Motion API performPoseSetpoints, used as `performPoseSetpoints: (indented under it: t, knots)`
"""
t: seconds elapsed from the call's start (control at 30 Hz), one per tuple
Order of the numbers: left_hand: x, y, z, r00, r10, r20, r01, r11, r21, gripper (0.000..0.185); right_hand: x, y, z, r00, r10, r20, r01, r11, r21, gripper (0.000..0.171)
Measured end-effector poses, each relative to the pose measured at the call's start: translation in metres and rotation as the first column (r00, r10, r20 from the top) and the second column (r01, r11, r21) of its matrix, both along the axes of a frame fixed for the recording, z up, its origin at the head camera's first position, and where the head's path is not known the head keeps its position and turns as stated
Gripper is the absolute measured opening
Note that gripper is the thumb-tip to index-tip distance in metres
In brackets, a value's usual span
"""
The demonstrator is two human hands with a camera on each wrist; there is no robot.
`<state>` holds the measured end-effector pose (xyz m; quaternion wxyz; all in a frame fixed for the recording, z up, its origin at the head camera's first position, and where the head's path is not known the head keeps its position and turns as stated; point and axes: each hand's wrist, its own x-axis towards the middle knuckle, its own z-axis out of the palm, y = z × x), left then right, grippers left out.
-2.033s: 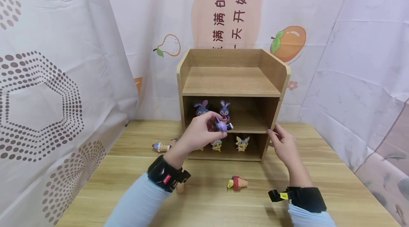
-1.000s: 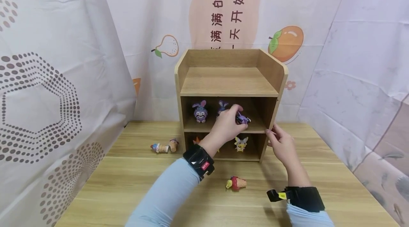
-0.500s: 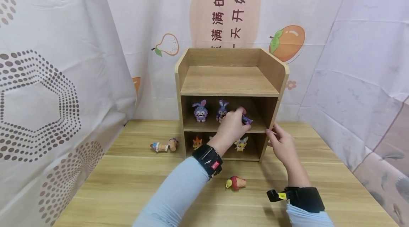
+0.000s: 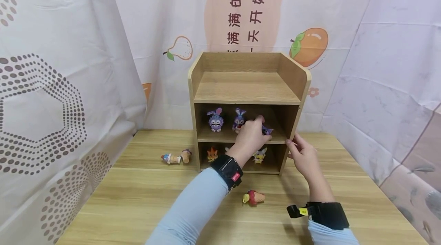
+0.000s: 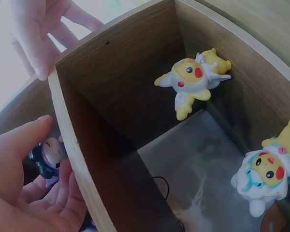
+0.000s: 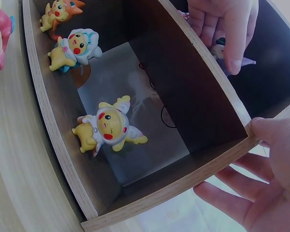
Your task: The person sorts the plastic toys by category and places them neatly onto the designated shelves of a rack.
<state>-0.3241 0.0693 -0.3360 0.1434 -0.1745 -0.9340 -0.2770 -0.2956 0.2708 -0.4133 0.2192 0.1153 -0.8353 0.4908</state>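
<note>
My left hand point(image 4: 249, 138) reaches into the right part of the middle level of a small wooden shelf point(image 4: 248, 88). Its thumb and fingers pinch a small purple-and-dark figurine point(image 5: 52, 153), whose pale face shows in the left wrist view. The fingers hide much of it. My right hand point(image 4: 304, 157) holds the shelf's right side panel, thumb at the front edge and fingers along the outside. Left of the held figurine stand two purple rabbit figurines, one point(image 4: 216, 120) by the left wall and one point(image 4: 238, 118) beside my left hand.
The bottom level holds yellow figurines in costumes: an orange one point(image 4: 212, 154), a white-and-blue one point(image 6: 79, 48) and a white-eared one point(image 4: 259, 155). A red ice-cream-cone figurine point(image 4: 254, 198) lies in front on the table. Two cone figurines point(image 4: 171, 158) lie left of the shelf.
My left hand has carried the purple-and-dark figurine rightward and into the middle level, then nearly stopped there. The right hand stays on the side panel.
</note>
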Motion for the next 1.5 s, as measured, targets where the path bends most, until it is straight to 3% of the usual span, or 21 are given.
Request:
performPoseSetpoints:
  t: [0.3, 0.57, 0.87, 1.5]
  knots:
    - [0.004, -0.009, 0.005, 0.999, -0.017, 0.052, 0.017, 1.000, -0.001, 0.063, 0.000, -0.001, 0.001, 1.000, 0.001, 0.004, -0.001, 1.000, 0.002, 0.052]
    - [0.008, -0.019, 0.005, 0.995, -0.081, -0.060, 0.073, 0.990, -0.120, 0.059, 0.000, -0.001, 0.001, 1.000, 0.002, 0.006, -0.002, 1.000, -0.002, 0.053]
    - [0.003, -0.020, 0.004, 0.965, -0.171, -0.198, 0.120, 0.962, -0.244, 0.029, -0.001, -0.001, 0.001, 1.000, 0.005, 0.000, -0.005, 1.000, 0.001, 0.052]
    - [-0.015, 0.004, 0.006, 0.970, -0.116, -0.214, 0.050, 0.955, -0.293, 0.019, 0.001, -0.001, 0.003, 1.000, 0.008, 0.011, -0.008, 1.000, -0.011, 0.052]
